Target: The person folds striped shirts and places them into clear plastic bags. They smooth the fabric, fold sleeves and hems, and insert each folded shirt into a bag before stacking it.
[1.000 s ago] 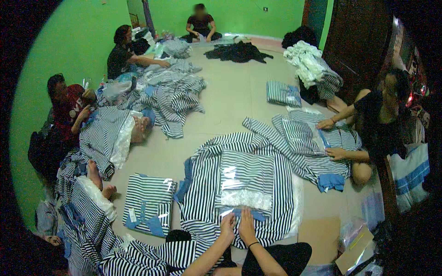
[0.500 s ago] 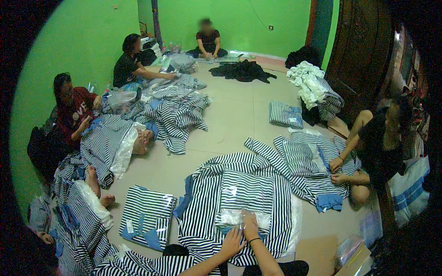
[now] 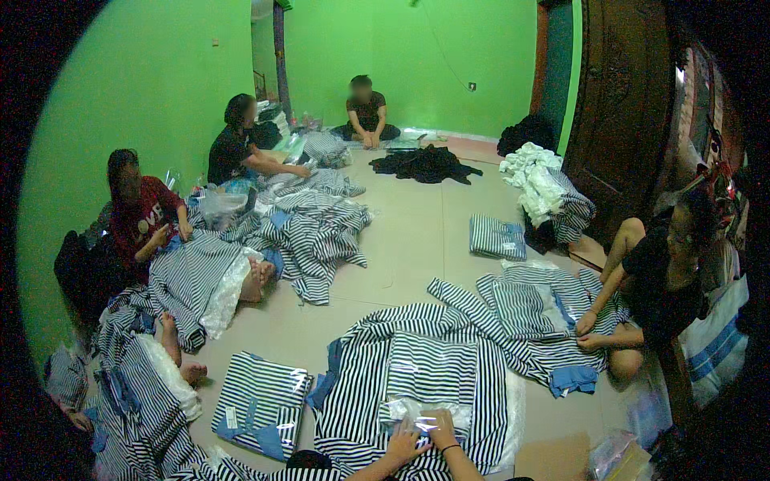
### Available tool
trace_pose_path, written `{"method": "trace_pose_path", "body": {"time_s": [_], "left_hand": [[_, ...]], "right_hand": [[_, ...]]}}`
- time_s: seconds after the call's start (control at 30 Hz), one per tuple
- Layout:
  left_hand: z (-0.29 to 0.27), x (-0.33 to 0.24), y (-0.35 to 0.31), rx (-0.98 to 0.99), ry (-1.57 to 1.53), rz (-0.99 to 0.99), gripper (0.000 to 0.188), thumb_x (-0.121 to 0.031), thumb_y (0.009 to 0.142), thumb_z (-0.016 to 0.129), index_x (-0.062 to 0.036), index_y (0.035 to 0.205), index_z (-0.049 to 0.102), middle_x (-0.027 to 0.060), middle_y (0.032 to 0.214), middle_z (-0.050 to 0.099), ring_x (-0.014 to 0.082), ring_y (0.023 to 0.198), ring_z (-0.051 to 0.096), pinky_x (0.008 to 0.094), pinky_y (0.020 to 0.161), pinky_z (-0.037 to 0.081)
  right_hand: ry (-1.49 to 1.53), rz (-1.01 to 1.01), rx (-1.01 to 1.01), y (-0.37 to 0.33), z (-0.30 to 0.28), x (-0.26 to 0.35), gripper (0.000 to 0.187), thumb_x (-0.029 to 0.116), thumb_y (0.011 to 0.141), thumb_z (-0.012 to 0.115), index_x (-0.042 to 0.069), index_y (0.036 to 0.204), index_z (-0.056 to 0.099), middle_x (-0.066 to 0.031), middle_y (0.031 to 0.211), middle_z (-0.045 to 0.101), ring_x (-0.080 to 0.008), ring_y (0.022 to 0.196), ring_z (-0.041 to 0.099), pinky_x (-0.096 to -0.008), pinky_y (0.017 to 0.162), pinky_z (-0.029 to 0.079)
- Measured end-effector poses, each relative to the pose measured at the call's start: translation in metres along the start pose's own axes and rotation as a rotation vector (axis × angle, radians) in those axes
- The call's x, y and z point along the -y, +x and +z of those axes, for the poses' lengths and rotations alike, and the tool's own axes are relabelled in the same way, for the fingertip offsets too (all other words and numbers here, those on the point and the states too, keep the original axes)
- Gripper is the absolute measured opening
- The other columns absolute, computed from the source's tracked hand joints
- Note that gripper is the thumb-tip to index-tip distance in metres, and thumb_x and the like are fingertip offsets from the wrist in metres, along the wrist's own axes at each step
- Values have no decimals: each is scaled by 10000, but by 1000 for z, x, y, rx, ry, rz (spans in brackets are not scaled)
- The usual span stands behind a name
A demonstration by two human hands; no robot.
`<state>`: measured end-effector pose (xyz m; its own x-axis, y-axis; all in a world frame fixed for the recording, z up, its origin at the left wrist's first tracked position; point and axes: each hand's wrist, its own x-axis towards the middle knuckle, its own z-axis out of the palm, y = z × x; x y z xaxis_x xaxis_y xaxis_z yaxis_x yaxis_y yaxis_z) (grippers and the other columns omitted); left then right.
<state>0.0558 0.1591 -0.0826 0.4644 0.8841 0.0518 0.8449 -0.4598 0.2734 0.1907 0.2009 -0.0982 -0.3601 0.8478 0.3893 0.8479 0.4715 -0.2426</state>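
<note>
A folded black-and-white striped shirt in a clear plastic bag (image 3: pixel 433 365) lies on top of a spread striped garment (image 3: pixel 353 405) in front of me. Both my hands are at the bag's near end, side by side. My left hand (image 3: pixel 407 442) rests there with its fingers stretched and apart. Close beside it, my right hand (image 3: pixel 441 429) has its fingers bent on the plastic, closed at the bag's near edge. Glare on the film hides part of the fold. To the left lies another bagged striped shirt (image 3: pixel 263 405) with blue parts and a small white tag.
Co-workers sit around the floor; one at the right (image 3: pixel 666 264) handles a bagged striped shirt (image 3: pixel 525 311). Striped garments (image 3: pixel 317 240) pile up at the left. A bagged shirt (image 3: pixel 497 237), black cloth (image 3: pixel 425 165) and white garments (image 3: pixel 533 176) lie farther off. Cardboard (image 3: pixel 553 457) is near right.
The view has tilted up, so everything sits lower in the picture. My hands stay at the bag's near end; my right hand's fingers now look more bent.
</note>
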Motion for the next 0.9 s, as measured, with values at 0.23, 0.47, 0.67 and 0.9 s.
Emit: {"method": "trace_pose_path", "body": {"time_s": [0.23,0.47,0.67,0.9], "left_hand": [[-18,-39,-36,-331,-158,6,523,-380,746,466,3,1099,425,165,970,524,288,902,484,442,829,336],[-12,-43,-55,34,-228,-81,566,-361,775,409,31,1178,340,184,1159,402,329,1040,377,419,892,281],[10,-38,-59,30,-154,-72,565,-323,762,436,20,1194,315,191,1161,393,322,1053,371,412,888,288],[3,-41,-62,-98,-226,-52,561,-307,758,437,-9,1212,299,164,1204,365,302,1034,385,405,863,307]], "right_hand": [[-114,-11,138,6,-11,9,204,160,734,432,106,898,542,-63,830,560,-248,794,512,-373,694,368],[-130,-92,221,-3,-11,14,347,131,743,389,58,1078,444,-98,1092,473,-233,1028,437,-403,871,321],[149,-73,248,-3,-11,-3,406,144,757,376,32,1147,380,-121,1164,428,-241,1089,396,-402,886,305],[-380,-193,279,-1,-13,16,444,132,748,363,-3,1171,332,-140,1188,393,-244,1105,372,-420,888,293]]}}
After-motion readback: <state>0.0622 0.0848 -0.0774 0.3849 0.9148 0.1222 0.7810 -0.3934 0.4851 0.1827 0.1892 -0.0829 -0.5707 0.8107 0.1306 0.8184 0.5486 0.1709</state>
